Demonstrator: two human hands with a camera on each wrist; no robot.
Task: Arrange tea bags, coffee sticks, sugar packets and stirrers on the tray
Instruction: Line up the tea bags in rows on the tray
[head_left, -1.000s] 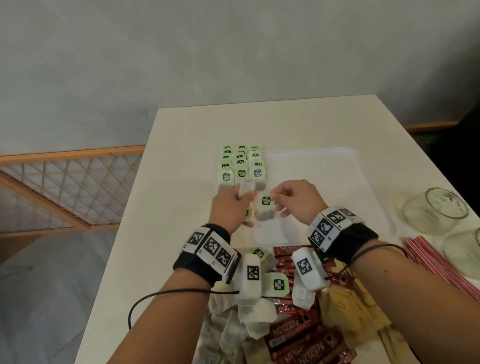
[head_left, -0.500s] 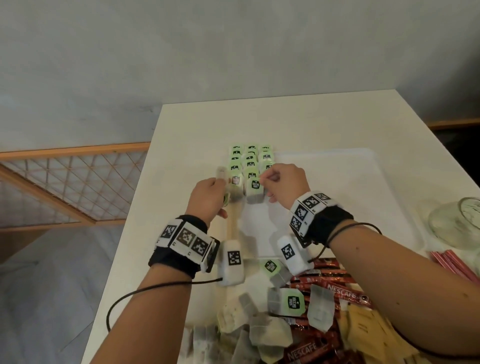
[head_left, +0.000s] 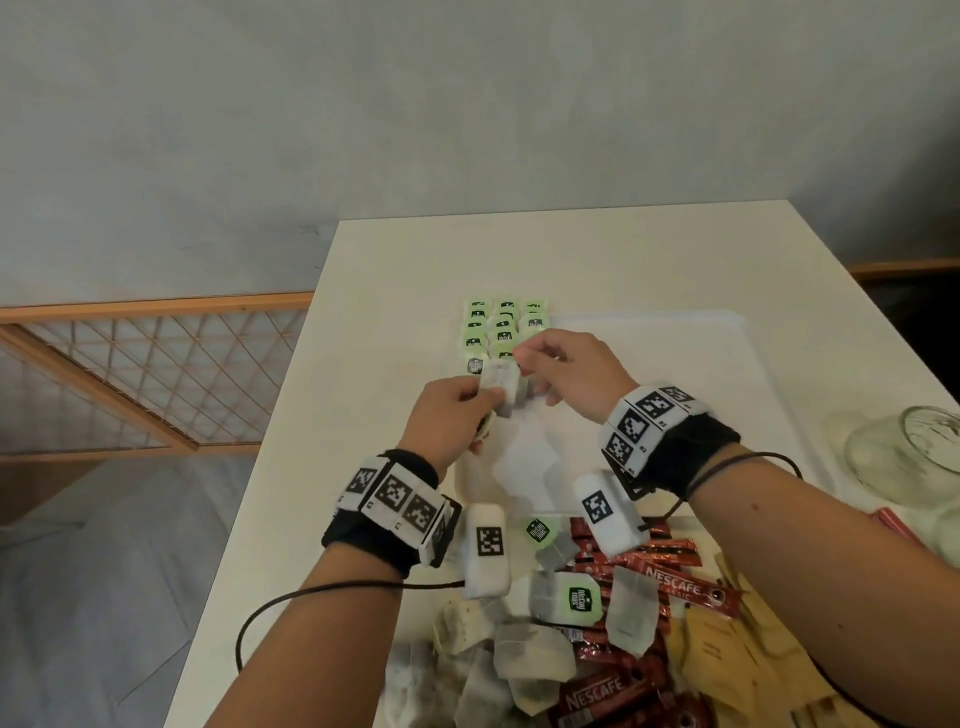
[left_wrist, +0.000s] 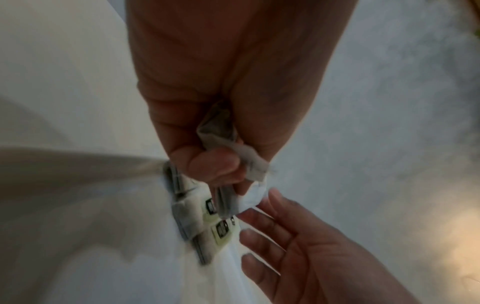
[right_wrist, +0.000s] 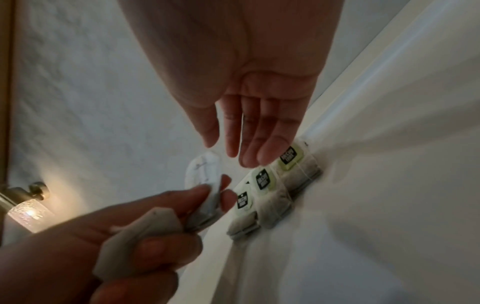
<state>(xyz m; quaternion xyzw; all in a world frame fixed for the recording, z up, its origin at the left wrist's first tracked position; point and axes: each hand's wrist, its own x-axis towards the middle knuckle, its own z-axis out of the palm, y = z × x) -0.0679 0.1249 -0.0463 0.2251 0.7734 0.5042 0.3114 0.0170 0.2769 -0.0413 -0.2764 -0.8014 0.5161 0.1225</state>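
Looks like a home or guest room w/ a drinks corner: plain grey wall (head_left: 467, 104), cream table (head_left: 571, 249), wooden lattice screen (head_left: 156, 374), glowing wall lamp (right_wrist: 28, 211), glass jars (head_left: 904, 452) beside hot-drink supplies.

A plain grey-white plaster wall (head_left: 467, 114) fills the upper part of the head view. Against it stands a cream rectangular table (head_left: 363, 322). To the left runs a light wooden railing with a diamond wire-mesh panel (head_left: 156, 374), above a pale grey marbled floor (head_left: 104, 597). In the right wrist view a lit brass wall lamp with a textured glass shade (right_wrist: 26, 209) glows warm.
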